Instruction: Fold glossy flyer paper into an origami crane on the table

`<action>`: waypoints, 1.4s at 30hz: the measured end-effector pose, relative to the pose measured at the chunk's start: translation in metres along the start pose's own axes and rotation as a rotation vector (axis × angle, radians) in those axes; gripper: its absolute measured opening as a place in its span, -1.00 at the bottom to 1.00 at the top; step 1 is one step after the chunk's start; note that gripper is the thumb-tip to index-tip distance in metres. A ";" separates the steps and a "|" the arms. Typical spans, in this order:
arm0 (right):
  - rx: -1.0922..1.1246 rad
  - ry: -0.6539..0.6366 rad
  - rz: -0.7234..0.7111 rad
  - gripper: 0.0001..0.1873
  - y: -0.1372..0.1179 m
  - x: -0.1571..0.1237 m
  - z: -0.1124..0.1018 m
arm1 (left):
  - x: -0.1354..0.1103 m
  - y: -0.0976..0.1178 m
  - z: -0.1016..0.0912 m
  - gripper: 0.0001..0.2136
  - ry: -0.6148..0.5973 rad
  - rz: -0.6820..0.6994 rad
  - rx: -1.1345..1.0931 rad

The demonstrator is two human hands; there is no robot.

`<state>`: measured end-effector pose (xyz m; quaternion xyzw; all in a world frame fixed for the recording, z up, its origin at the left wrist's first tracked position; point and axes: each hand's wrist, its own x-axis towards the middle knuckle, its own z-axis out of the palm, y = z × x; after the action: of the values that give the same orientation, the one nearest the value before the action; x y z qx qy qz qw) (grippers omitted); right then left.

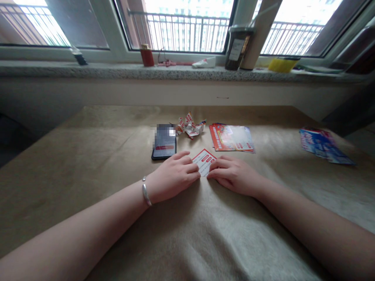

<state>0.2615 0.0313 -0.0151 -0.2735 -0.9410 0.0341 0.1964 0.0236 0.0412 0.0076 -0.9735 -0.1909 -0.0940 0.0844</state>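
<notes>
A small red-and-white paper leaflet (204, 160) lies on the beige cloth-covered table (88, 156), folded small. My left hand (174, 175), with a silver bracelet on the wrist, has its fingers curled together and pressed on the leaflet's left edge. My right hand (231, 173) does the same on its right edge, fingers together. Both hands pinch or press the paper between them.
A black phone (164, 146) lies just beyond my left hand. Crumpled folded paper pieces (190, 125) and a stack of red leaflets (232, 138) lie farther back. A blue leaflet (324, 145) is at the far right. The stone windowsill (117, 70) holds a red cup (147, 56) and jars.
</notes>
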 end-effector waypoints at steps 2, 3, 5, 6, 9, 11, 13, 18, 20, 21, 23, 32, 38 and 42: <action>0.000 -0.006 -0.001 -0.75 0.001 -0.001 0.000 | 0.000 -0.001 -0.001 -0.84 0.003 0.011 0.014; 0.000 -0.009 0.000 -0.75 0.001 -0.001 0.001 | 0.000 -0.002 -0.001 -0.84 0.003 0.017 0.020; 0.003 -0.007 0.005 -0.75 0.002 -0.002 0.001 | 0.000 -0.003 -0.002 -0.83 -0.001 0.027 0.028; 0.005 -0.003 0.006 -0.75 0.002 -0.003 0.001 | 0.000 -0.004 -0.002 -0.83 -0.005 0.028 0.030; 0.010 0.008 0.000 -0.75 0.003 -0.004 0.001 | -0.001 -0.005 -0.003 -0.81 -0.029 0.022 0.028; 0.012 0.012 -0.003 -0.75 0.003 -0.004 0.000 | -0.001 -0.006 -0.004 -0.81 -0.046 0.024 0.020; 0.012 0.010 -0.004 -0.75 0.003 -0.005 0.000 | -0.002 -0.006 -0.006 -0.82 -0.064 0.026 0.006; 0.012 0.006 -0.007 -0.75 0.004 -0.008 0.000 | -0.003 -0.007 -0.012 -0.83 -0.076 -0.023 -0.020; 0.009 0.009 -0.011 -0.75 0.005 -0.009 0.000 | -0.004 -0.008 -0.013 -0.84 -0.068 -0.029 -0.024; 0.009 0.009 -0.013 -0.75 0.005 -0.009 0.000 | -0.004 -0.009 -0.013 -0.84 -0.065 -0.032 -0.027; 0.012 0.007 -0.012 -0.75 0.005 -0.010 0.000 | -0.005 -0.010 -0.013 -0.83 -0.074 -0.037 -0.038; 0.013 0.004 -0.023 -0.74 0.006 -0.010 0.004 | -0.009 -0.015 -0.011 -0.79 -0.100 -0.028 -0.080; 0.020 0.000 -0.018 -0.73 0.008 -0.012 0.003 | -0.009 -0.016 -0.014 -0.81 -0.130 -0.037 -0.075; 0.025 -0.011 -0.013 -0.73 0.008 -0.015 0.002 | -0.010 -0.016 -0.015 -0.81 -0.189 -0.066 -0.073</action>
<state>0.2762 0.0306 -0.0232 -0.2647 -0.9433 0.0459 0.1948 0.0059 0.0495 0.0224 -0.9735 -0.2266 -0.0112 0.0274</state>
